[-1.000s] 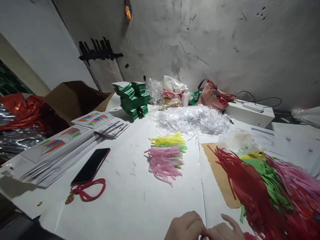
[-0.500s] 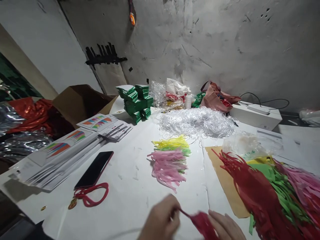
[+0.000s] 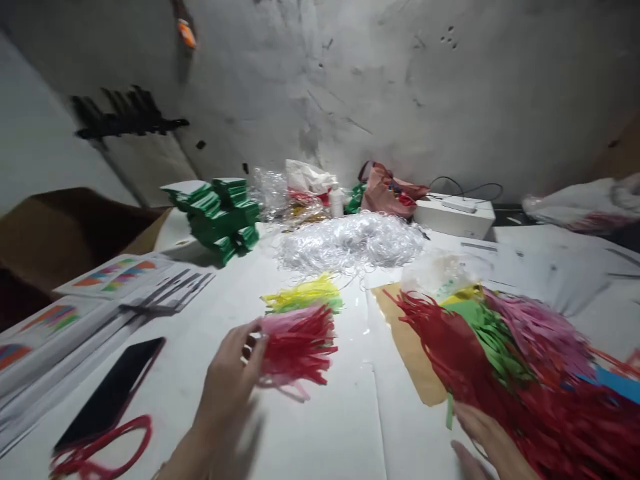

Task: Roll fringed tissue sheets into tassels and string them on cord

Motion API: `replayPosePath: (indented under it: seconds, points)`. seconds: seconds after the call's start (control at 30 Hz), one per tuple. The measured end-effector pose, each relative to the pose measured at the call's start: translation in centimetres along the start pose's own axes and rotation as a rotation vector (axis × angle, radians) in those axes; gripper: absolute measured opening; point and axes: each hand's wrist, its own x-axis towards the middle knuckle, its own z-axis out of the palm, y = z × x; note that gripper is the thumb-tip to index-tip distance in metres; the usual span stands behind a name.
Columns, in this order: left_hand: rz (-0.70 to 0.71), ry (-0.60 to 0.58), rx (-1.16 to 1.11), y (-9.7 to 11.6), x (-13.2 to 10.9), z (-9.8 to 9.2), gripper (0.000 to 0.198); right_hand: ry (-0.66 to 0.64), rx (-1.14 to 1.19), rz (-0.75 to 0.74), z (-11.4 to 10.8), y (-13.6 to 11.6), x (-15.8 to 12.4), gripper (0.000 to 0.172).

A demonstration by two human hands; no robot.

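Observation:
My left hand (image 3: 233, 370) pinches one end of a red paper tassel (image 3: 300, 343), whose fringe points right. The tassel lies over a pink tassel (image 3: 293, 387), which shows only at its edges. Just behind are a yellow tassel (image 3: 310, 291) and a light green one (image 3: 336, 307). At the lower right, my right hand (image 3: 487, 437) has its fingers stretched out and apart, with nothing seen in them. It is beside a heap of red fringed paper (image 3: 460, 353). Green fringe (image 3: 493, 330) and pink fringe (image 3: 540, 327) lie against that heap.
A phone (image 3: 113, 390) with a red strap (image 3: 133, 443) lies at left, near printed sheets (image 3: 110, 287). Stacked green card pieces (image 3: 217, 217) stand behind. White string (image 3: 355, 243) is piled at the back. Brown paper (image 3: 417, 360) lies under the red heap.
The red tassel, earlier between both hands near the front, now lies over the pink one in my left hand. My right hand has let go and moved to the red heap. The view has turned right.

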Motion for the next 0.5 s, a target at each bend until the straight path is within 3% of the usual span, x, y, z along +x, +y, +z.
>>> replayPosePath:
  seconds: [0.1, 0.2, 0.27, 0.37, 0.43, 0.5]
  points:
    - [0.517, -0.177, -0.141, 7.2, -1.8, 4.1, 0.026, -0.008, -0.143, 0.229, -1.0, 1.3, 0.8, 0.035]
    - [0.873, -0.436, -0.255, 14.4, -2.4, 8.9, 0.033, -0.001, -0.257, 0.374, -0.5, 3.4, 2.1, 0.038]
    - [1.016, -0.555, -0.268, 18.4, -1.9, 12.3, 0.041, 0.009, -0.31, 0.466, 0.4, 5.0, 2.9, 0.036]
    - [1.18, -0.638, -0.242, 22.7, -0.6, 17.0, 0.063, 0.016, -0.308, 0.531, 1.5, 6.4, 3.9, 0.02]
    - [1.284, -0.69, -0.217, 24.5, 0.3, 19.0, 0.075, 0.007, -0.285, 0.505, 1.8, 6.2, 4.3, 0.02]
    - [1.353, -0.731, -0.176, 25.2, 1.0, 19.8, 0.075, -0.004, -0.262, 0.459, 1.5, 5.0, 4.3, 0.022]
